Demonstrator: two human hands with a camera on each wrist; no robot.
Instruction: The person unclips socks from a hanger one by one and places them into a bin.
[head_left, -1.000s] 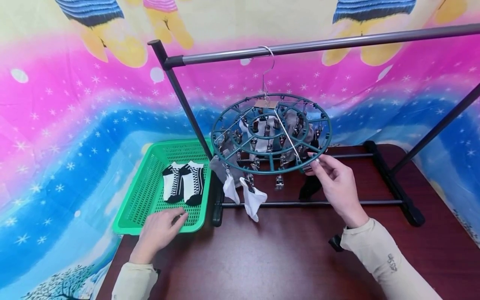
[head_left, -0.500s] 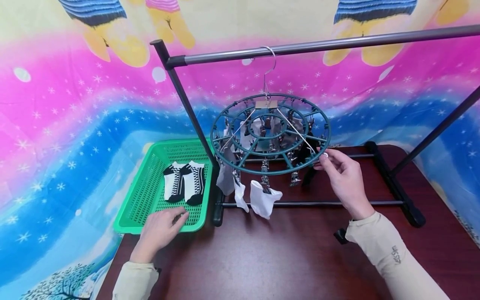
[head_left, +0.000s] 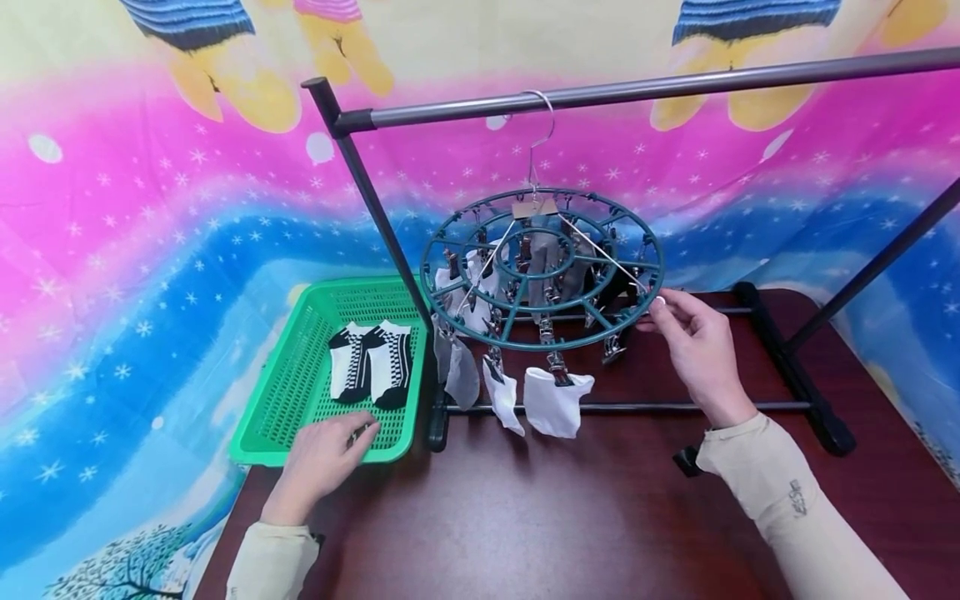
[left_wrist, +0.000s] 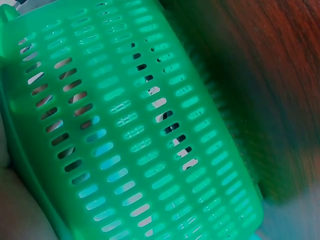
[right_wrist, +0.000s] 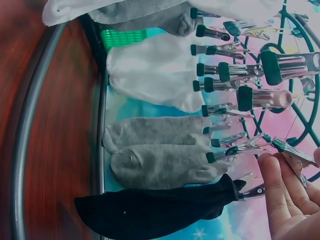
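Observation:
A round green clip hanger (head_left: pixel 585 341) hangs by its hook from a metal bar. At its front right edge my right hand (head_left: pixel 701 350) pinches a metal clip (right_wrist: pixel 296 156) between thumb and fingers. White socks (head_left: pixel 555 404) dangle from the hanger's front clips. Grey socks (right_wrist: pixel 165 165) and a black sock (right_wrist: pixel 160 212) hang there too, seen best in the right wrist view. My left hand (head_left: pixel 326 454) rests, fingers relaxed, over the near rim of a green basket (head_left: pixel 258 457). Inside it lies a pair of black-and-white patterned socks (head_left: pixel 390 367).
The rack's top bar (head_left: pixel 450 108) runs above the hanger, and its left post (head_left: pixel 375 196) stands beside the basket. Lower rails and a right foot (head_left: pixel 825 421) sit on the dark wooden table (head_left: pixel 525 525). A printed cloth backdrop (head_left: pixel 150 208) hangs behind.
My right hand has shifted rightward along with the hanger's edge. The hanger has turned, swinging the front white socks to the right. My left hand has stayed at the basket.

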